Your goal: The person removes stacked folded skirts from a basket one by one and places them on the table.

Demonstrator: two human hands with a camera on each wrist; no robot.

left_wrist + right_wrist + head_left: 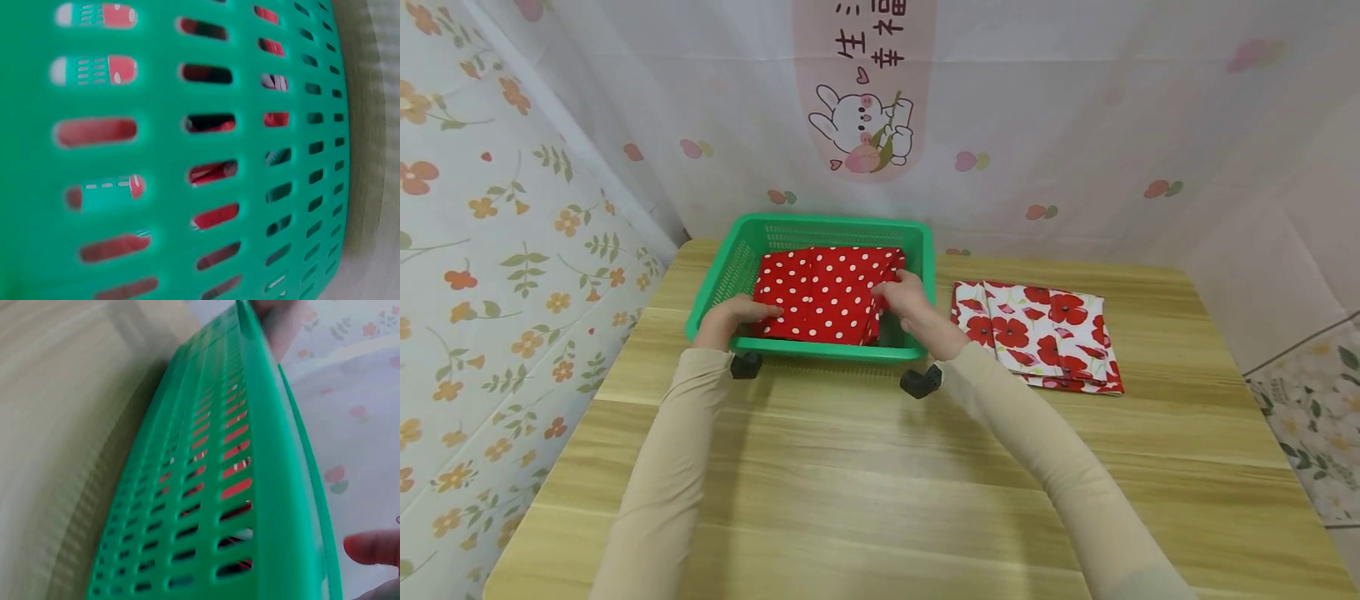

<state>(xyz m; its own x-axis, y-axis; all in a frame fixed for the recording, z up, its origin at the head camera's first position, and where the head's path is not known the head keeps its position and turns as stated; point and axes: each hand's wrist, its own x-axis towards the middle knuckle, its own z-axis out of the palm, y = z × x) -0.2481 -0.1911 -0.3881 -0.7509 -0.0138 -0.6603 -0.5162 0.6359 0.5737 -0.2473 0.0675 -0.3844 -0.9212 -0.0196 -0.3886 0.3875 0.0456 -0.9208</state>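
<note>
A folded red cloth with white dots [827,292] lies inside a green plastic basket [835,220]. My left hand [735,317] holds the cloth at its near left corner, thumb on top and the other fingers mostly hidden. At the right edge, where the layers stand apart, my right hand [908,302] pinches the fabric. The slotted basket wall [162,150] fills most of the left wrist view, with red fabric showing through. In the right wrist view the right thumb [375,547] appears beyond the basket rim [281,487].
A folded white cloth with red poppies [1037,333] lies on the wooden table [850,483], right of the basket. Patterned curtains [1037,125] hang behind the table and along the left side. A black wrist camera [921,382] sits below the right hand, near the basket's front.
</note>
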